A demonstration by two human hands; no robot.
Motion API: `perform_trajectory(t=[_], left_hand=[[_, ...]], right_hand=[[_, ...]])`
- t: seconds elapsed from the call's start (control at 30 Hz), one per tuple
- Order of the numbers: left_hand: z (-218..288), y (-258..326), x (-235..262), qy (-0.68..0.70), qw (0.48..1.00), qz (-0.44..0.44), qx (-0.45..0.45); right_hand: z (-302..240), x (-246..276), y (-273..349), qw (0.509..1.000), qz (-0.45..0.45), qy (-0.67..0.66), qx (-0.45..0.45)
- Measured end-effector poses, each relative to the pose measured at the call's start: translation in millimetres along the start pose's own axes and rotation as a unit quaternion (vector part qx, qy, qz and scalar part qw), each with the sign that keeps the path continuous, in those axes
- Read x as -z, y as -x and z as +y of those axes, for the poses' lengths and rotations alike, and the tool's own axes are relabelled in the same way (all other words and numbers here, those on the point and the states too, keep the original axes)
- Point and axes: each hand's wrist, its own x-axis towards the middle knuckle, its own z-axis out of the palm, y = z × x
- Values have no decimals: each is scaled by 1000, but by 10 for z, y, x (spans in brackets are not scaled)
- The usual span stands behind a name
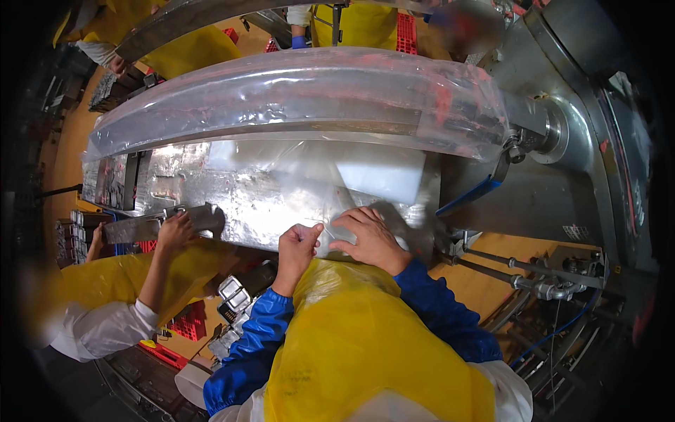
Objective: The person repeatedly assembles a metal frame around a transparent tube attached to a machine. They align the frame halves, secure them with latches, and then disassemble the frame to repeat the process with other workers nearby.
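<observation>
Over the near edge of a shiny metal table, both my hands are close together in front of my yellow apron. A thin clear plastic sheet spreads over the metal and gathers toward my fingers. My left hand is closed in a pinch, thumb against finger, on what looks like a fold of that sheet. Just to its right, my right hand has its thumb and fingers apart, curved over the film. Whether its fingertips touch the sheet I cannot tell. A pale flat rectangle shows on the table beyond.
A long curved bar wrapped in clear plastic spans the table and joins a metal machine at right. Left of me, a co-worker's hand holds a long metal trough. Pipes run low at right. Other yellow-aproned people stand across.
</observation>
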Motion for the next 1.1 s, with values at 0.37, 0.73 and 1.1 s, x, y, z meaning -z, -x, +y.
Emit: perform_trajectory(t=[0.37, 0.73, 1.1], left_hand=[[545, 426, 129, -465, 807, 124, -342], [558, 642, 347, -463, 802, 189, -326], [236, 335, 155, 333, 941, 22, -50]], right_hand=[[-78, -73, -253, 993, 48, 72, 79], [-79, 63, -376, 975, 170, 108, 90], [191, -137, -151, 978, 187, 27, 93]])
